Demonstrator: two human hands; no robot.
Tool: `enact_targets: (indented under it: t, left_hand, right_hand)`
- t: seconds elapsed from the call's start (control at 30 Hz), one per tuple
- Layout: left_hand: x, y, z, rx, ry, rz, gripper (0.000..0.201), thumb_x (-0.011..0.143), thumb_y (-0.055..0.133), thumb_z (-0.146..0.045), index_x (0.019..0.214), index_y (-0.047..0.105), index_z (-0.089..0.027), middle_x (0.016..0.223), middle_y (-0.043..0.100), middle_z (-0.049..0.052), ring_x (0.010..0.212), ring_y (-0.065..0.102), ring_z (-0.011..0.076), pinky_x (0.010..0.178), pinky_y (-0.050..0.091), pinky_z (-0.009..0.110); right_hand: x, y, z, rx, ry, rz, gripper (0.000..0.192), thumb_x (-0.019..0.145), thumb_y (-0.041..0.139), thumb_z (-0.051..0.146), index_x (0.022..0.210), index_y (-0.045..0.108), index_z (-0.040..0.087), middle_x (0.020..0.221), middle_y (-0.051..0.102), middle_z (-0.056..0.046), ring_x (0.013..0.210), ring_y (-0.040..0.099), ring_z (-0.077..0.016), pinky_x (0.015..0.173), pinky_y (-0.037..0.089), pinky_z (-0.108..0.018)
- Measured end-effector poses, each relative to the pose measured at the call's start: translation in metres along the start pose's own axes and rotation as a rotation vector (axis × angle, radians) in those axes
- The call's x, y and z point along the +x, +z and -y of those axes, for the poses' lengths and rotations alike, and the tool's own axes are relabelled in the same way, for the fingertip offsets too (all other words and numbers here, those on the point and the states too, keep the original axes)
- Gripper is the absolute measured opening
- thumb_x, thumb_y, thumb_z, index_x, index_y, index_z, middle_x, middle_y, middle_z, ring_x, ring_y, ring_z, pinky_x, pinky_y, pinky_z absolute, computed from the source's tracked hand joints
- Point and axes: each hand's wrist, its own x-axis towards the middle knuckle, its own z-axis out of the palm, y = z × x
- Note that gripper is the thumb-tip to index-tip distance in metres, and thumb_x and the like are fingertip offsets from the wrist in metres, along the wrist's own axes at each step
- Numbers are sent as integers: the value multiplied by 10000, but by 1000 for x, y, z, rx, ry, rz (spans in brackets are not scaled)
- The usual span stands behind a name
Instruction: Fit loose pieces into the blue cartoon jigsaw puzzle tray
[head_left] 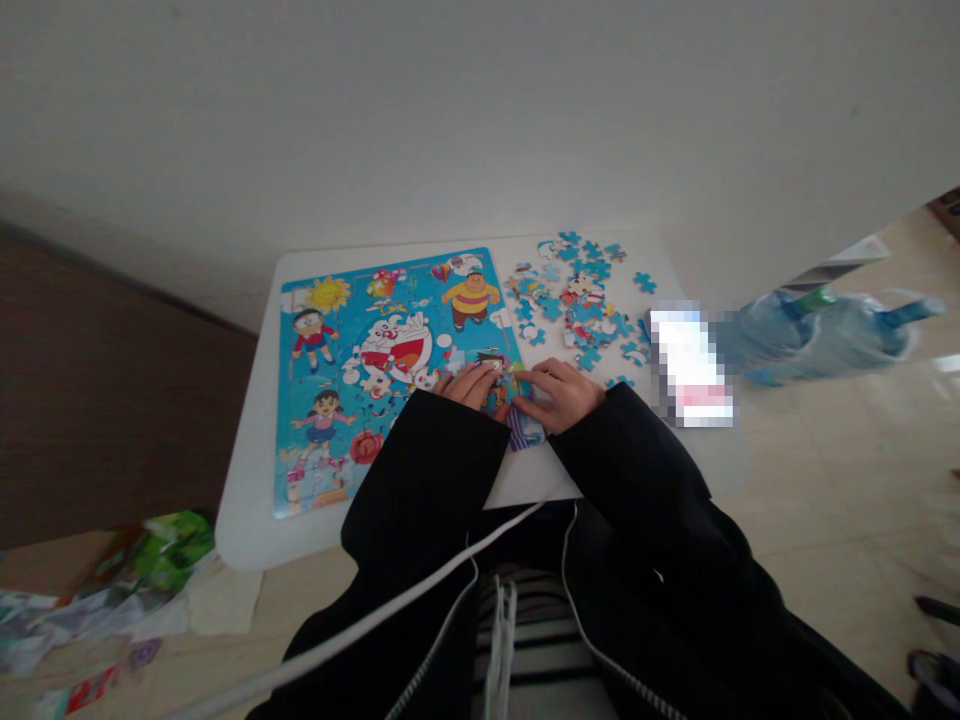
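A blue cartoon jigsaw puzzle (341, 325) lies flat on the small white table, most of its picture filled in. My left hand (469, 386) rests on its lower right part with the fingers stretched out over the surface. Across from it, my right hand (561, 393) is at the puzzle's right edge, thumb and forefinger bent round a small puzzle piece, mostly hidden by the fingers. Between the hands shows a printed figure (493, 368). Loose puzzle pieces (592, 305) are heaped right of the board.
A phone (690, 368) with a lit, blurred screen lies at the right edge of the white table (251, 440). Large clear water bottles (832, 335) stand on the floor to the right. Bags and a green packet (174, 548) lie at lower left. A white cord crosses my lap.
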Motion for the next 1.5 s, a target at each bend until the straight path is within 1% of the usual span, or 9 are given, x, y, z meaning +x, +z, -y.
enact_targets:
  t: [0.17,0.33,0.47,0.63,0.9,1.0,1.27,1.37,1.5]
  left_hand:
    - [0,1,1,-11,-5,-2,346,825,548,-349,1109,584,-156,1153,613,87,1122,535,217,1009,325,366]
    - [0,0,1,-10,-15,18,356,827,538,-355,1119,579,-155,1162,607,90,1129,530,217,1010,323,368]
    - [0,0,-1,-11,-23,18,365,818,545,-368,1110,582,-153,1154,611,97,1124,533,228,1008,324,377]
    - [-1,1,0,-13,-15,11,369,825,545,-383,1105,581,-146,1150,611,110,1124,533,233,1006,332,392]
    - [1,3,2,9,0,5,317,857,525,-344,1096,591,-147,1131,624,96,1097,551,230,977,344,381]
    - [2,2,0,16,-14,28,316,869,505,-337,1107,589,-147,1131,624,97,1098,550,230,968,347,380]
    - [3,4,-1,31,-19,14,272,881,472,-279,1089,599,-161,1129,628,81,1094,554,211,965,348,365]
    - [4,2,-1,49,-11,28,289,883,465,-300,1094,597,-154,1124,628,96,1085,560,221,963,354,373]
    - [4,1,-1,43,-7,41,302,891,450,-315,1104,588,-150,1140,620,100,1100,552,219,981,340,372]
  right_hand:
    - [4,-6,-1,-72,-16,73,338,838,517,449,1081,641,249,955,611,-44,790,566,-136,636,417,-230]
    - [13,-8,-9,-157,-143,199,309,861,506,416,1085,612,231,1005,598,-51,845,563,-142,612,394,-227]
    - [18,-11,-9,-294,-229,219,298,891,457,402,1068,605,214,1007,618,-50,847,551,-145,535,332,-240]
    - [18,-14,-3,-357,-367,138,326,949,338,304,1020,635,192,895,670,-42,727,539,-126,495,277,-264]
    - [14,-4,-2,-290,-461,-151,222,882,467,223,946,672,166,819,697,-26,697,567,-111,553,382,-239]
    - [13,-1,-3,-251,-453,-195,214,853,501,235,954,669,149,848,699,-36,727,580,-120,571,407,-237]
    - [14,-6,2,-246,-346,50,273,921,389,194,981,653,161,884,685,-58,760,575,-135,597,409,-259]
    - [14,-8,2,-237,-310,93,286,928,370,194,1027,636,155,932,674,-71,811,565,-147,616,413,-265]
    - [15,-10,3,-255,-339,105,293,923,368,161,1076,615,124,964,667,-78,839,551,-162,634,417,-268]
